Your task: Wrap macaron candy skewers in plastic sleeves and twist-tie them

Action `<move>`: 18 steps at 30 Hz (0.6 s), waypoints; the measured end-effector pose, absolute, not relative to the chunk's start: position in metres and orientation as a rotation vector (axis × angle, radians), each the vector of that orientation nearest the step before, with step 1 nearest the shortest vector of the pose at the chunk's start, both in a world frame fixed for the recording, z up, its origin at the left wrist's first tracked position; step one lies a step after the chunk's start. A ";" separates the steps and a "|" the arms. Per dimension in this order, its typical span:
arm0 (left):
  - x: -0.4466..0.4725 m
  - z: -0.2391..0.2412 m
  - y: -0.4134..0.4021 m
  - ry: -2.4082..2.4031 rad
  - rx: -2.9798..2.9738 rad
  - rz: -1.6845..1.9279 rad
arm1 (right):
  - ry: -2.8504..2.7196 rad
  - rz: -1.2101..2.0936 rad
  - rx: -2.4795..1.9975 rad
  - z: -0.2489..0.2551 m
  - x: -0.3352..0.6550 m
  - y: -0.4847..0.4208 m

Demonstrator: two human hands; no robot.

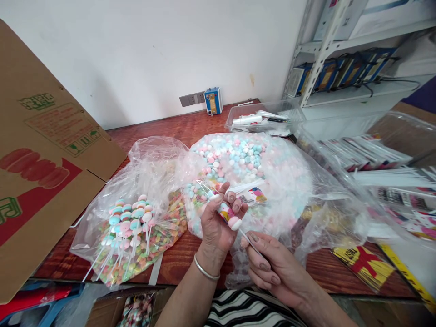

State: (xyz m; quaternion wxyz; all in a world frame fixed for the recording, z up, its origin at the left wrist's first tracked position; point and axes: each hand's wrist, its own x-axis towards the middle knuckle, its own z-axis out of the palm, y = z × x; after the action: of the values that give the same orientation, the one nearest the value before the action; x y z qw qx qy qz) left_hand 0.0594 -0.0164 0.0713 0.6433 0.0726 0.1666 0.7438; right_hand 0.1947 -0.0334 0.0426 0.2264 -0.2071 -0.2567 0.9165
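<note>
My left hand [218,225] is wrapped around a lollipop [234,222] of pastel candies, with a printed clear wrapper [225,211] about it. A white stick [250,243] runs from the candy down to the right, and my right hand [269,263] pinches it. Just beyond my left fingers, a printed wrapper and several white sticks [247,185] lie on a big clear bag of pink, white and blue candies [238,154]. To the left, a pile of finished-looking candy lollipops [132,222] rests on a bag of colourful ring candies [177,218].
A large cardboard box [51,136] stands at the left. Clear plastic bins [265,109] with white items and printed wrappers [368,152] stand at the right. A yellow-and-red packet [364,268] lies on the wooden table [177,263]. A small blue device [213,101] stands by the wall.
</note>
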 end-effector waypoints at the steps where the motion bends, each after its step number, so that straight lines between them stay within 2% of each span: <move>1: 0.061 0.072 -0.018 0.395 0.182 1.694 | -0.723 2.546 -0.550 0.043 0.195 -0.033; 3: 0.064 0.073 -0.019 0.452 0.182 1.716 | -0.919 2.487 -0.581 0.041 0.195 -0.033; 5: 0.065 0.075 -0.017 0.545 0.146 1.742 | -1.354 2.159 -0.720 0.037 0.197 -0.032; 8: 0.065 0.079 -0.013 0.731 0.013 1.710 | -2.032 1.116 -0.865 0.032 0.199 -0.030; 10: 0.065 0.082 -0.011 0.819 -0.062 1.669 | -2.246 0.462 -0.810 0.029 0.201 -0.029; 12: 0.069 0.083 -0.010 0.853 -0.081 1.656 | -2.325 0.102 -0.745 0.028 0.201 -0.029; 15: 0.081 0.080 -0.012 0.846 -0.003 1.707 | -2.296 0.083 -0.794 0.030 0.197 -0.029; 18: 0.092 0.073 -0.018 0.862 0.098 1.724 | -2.126 0.608 -0.921 0.034 0.193 -0.028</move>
State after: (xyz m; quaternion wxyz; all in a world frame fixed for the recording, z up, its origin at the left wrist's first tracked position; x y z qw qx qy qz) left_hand 0.0918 -0.0182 0.0729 0.5692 0.0417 0.3673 0.7344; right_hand 0.1934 -0.0278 0.0341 0.3646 -0.3579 -0.8265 0.2362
